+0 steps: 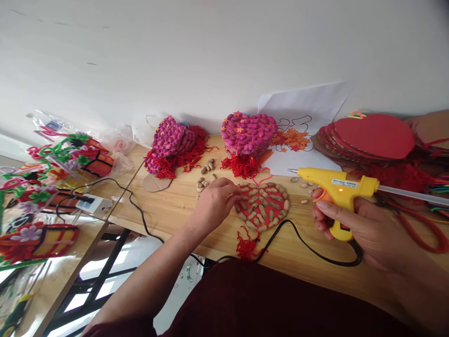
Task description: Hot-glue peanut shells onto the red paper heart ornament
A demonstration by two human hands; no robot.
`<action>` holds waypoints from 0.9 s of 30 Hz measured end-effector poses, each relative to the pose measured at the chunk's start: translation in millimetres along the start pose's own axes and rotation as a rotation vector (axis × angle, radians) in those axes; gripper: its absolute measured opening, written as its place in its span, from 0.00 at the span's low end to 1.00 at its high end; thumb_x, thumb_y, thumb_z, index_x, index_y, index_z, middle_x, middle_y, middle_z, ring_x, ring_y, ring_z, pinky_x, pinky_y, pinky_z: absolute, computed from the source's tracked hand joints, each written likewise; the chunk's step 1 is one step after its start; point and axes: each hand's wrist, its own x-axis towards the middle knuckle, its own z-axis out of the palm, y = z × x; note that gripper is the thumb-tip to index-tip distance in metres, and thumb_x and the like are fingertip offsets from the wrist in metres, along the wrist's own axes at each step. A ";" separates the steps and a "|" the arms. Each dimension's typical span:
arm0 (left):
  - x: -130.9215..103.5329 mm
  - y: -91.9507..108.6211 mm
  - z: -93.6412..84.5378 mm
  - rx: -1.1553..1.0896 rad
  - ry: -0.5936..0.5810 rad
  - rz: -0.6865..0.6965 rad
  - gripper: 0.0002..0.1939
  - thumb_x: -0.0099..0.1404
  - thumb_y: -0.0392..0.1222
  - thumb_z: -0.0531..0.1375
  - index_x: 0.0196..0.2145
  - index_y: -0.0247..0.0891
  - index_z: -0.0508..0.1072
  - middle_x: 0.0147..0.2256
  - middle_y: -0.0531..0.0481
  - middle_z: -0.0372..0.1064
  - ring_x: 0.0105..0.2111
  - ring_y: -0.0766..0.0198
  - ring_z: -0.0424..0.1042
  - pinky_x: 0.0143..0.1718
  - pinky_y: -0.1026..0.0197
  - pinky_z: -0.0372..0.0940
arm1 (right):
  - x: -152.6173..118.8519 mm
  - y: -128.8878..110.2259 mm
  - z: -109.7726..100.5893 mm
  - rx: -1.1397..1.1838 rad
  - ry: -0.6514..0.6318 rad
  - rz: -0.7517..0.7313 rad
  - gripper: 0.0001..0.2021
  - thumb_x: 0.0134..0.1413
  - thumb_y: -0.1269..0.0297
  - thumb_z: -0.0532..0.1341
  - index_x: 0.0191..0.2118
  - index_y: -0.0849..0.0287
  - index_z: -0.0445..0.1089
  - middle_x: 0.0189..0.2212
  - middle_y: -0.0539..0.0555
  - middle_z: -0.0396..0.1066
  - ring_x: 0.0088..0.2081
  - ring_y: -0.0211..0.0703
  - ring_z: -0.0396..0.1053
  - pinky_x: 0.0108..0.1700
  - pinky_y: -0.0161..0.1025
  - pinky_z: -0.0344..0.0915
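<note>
A red heart-shaped board [269, 214] covered with unshelled peanuts [260, 218] lies on the wooden table, a red yarn tassel [246, 247] at its lower tip. My left hand [216, 203] is at the heart's upper left edge, thumb and fingers closed together; what they pinch, if anything, is hidden. In my right hand [354, 220] I hold a yellow hot glue gun [336, 183] to the right of the heart. Its nozzle points left, its orange light is on, and a clear glue stick [414, 194] sticks out behind. One finger rests on the orange trigger.
Loose peanuts [207, 166] lie behind my left hand. Two purple peanut hearts [248, 133] stand by the wall. Orange paper cutouts [293, 139], stacked red boards [375, 138] and scissors [424, 229] are to the right. A black cord [280, 229] loops across; a power strip [94, 203] and flower-decorated crafts [38, 238] sit left.
</note>
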 end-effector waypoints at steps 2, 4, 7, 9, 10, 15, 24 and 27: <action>2.3 0.2 0.4 0.071 -0.002 0.048 0.11 0.69 0.36 0.58 0.43 0.41 0.79 0.38 0.46 0.73 0.39 0.61 0.71 0.43 0.58 0.67 | -0.3 0.3 -0.4 0.008 0.001 0.010 0.11 0.54 0.54 0.66 0.39 0.53 0.69 0.25 0.48 0.67 0.26 0.39 0.64 0.21 0.33 0.64; 4.3 -0.2 2.2 0.130 -0.011 0.074 0.13 0.70 0.36 0.56 0.45 0.42 0.79 0.38 0.46 0.73 0.39 0.60 0.71 0.42 0.58 0.67 | -0.8 0.5 -1.0 0.006 0.007 0.015 0.11 0.54 0.54 0.66 0.39 0.53 0.69 0.25 0.49 0.67 0.26 0.40 0.64 0.21 0.33 0.64; 7.9 -0.8 5.8 0.152 -0.010 0.066 0.11 0.69 0.38 0.57 0.43 0.41 0.80 0.38 0.46 0.73 0.38 0.61 0.72 0.42 0.59 0.67 | -1.3 0.6 -1.9 0.003 0.006 0.020 0.11 0.55 0.54 0.65 0.39 0.53 0.69 0.25 0.49 0.67 0.26 0.40 0.64 0.21 0.33 0.64; 11.0 -0.9 7.8 0.146 -0.006 0.044 0.09 0.69 0.39 0.58 0.40 0.40 0.80 0.37 0.47 0.73 0.37 0.62 0.72 0.42 0.60 0.67 | -1.2 0.8 -2.1 0.007 -0.004 0.018 0.11 0.55 0.54 0.65 0.39 0.53 0.69 0.24 0.49 0.67 0.26 0.40 0.64 0.21 0.33 0.64; 12.7 -0.8 8.5 0.153 -0.006 0.035 0.09 0.68 0.39 0.58 0.39 0.39 0.79 0.37 0.47 0.73 0.37 0.62 0.73 0.41 0.61 0.67 | -1.1 0.8 -2.1 0.008 -0.008 0.015 0.11 0.54 0.54 0.65 0.39 0.53 0.69 0.24 0.49 0.67 0.25 0.40 0.63 0.21 0.33 0.63; 19.4 0.1 8.8 0.232 -0.031 0.038 0.08 0.68 0.38 0.58 0.36 0.39 0.78 0.35 0.49 0.73 0.35 0.61 0.73 0.38 0.61 0.66 | -0.1 -0.4 0.0 -0.004 -0.003 0.019 0.11 0.54 0.53 0.65 0.39 0.53 0.69 0.24 0.48 0.67 0.25 0.39 0.63 0.21 0.33 0.63; 17.9 -3.1 7.5 0.236 -0.047 0.087 0.09 0.70 0.39 0.56 0.39 0.40 0.78 0.36 0.48 0.74 0.36 0.61 0.73 0.40 0.61 0.66 | -1.0 -1.8 1.1 -0.015 -0.010 0.020 0.13 0.53 0.52 0.66 0.38 0.54 0.68 0.24 0.48 0.66 0.25 0.40 0.63 0.21 0.34 0.62; 16.2 -3.4 3.7 0.172 -0.038 0.097 0.09 0.69 0.38 0.57 0.40 0.39 0.77 0.37 0.48 0.74 0.36 0.62 0.74 0.40 0.62 0.66 | -1.4 -3.2 2.2 -0.009 -0.020 0.021 0.13 0.54 0.52 0.65 0.38 0.54 0.67 0.24 0.48 0.66 0.25 0.39 0.63 0.21 0.33 0.62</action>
